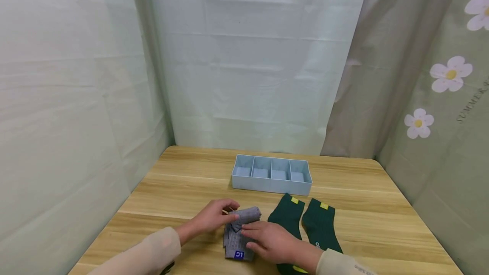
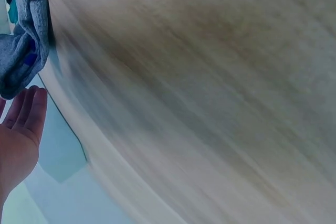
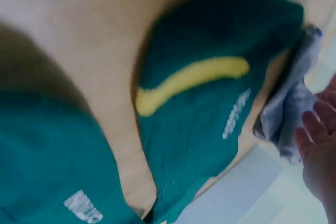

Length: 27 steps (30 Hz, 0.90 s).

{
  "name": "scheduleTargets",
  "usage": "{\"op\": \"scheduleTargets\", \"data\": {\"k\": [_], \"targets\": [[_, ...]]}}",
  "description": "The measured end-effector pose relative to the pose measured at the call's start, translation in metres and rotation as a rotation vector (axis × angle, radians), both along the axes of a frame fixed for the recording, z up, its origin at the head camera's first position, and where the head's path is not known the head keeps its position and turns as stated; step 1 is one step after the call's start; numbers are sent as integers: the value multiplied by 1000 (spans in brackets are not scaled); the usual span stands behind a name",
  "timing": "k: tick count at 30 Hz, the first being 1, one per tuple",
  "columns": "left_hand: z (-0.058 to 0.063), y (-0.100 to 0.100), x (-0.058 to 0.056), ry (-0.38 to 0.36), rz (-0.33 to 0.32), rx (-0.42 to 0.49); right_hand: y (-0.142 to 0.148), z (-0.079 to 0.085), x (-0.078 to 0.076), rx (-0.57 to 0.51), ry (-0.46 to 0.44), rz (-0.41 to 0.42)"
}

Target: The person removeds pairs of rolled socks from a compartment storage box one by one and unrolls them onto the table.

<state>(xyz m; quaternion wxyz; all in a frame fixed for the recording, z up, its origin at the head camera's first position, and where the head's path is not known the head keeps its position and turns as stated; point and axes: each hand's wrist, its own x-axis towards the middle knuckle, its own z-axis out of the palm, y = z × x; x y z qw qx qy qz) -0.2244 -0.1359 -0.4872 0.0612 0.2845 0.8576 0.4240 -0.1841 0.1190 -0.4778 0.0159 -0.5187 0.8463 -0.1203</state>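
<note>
A grey sock (image 1: 240,245) with a blue "LC" label lies on the table, its far end folded over into a thick bundle; a second layer shows along its left edge. My left hand (image 1: 215,215) is at the bundle's left side, thumb against the fold; in the left wrist view its fingers (image 2: 32,111) look straight beside the sock (image 2: 23,35). From the right, my right hand (image 1: 269,239) rests extended fingers on the sock's middle. Two dark green socks, one (image 1: 288,213) partly under the right hand and one (image 1: 321,224) farther right, lie flat.
A pale blue organizer box (image 1: 272,183) with several compartments stands behind the socks. The wooden table (image 1: 183,181) has rounded far corners. Pale curtains (image 1: 244,75) hang around its back and sides, with flowers printed on the right one.
</note>
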Motion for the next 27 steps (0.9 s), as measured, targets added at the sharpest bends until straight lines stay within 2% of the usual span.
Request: {"op": "scheduleTargets", "data": {"k": [4, 7, 11, 17, 23, 27], "targets": [[1, 4, -1, -5, -15, -37, -4, -10, 7, 77, -25, -22], [1, 6, -1, -7, -20, -55, -7, -15, 13, 115, -2, -33], [0, 5, -1, -31, -8, -54, -10, -19, 16, 136, 41, -52], [-2, 3, -4, -72, 20, -70, -19, -28, 19, 155, 38, -105], [-2, 2, -6, -48, 40, -94, -21, -34, 20, 190, 100, -77], [-3, 0, -8, -37, 59, -97, -20, -34, 21, 210, 92, -56]]}}
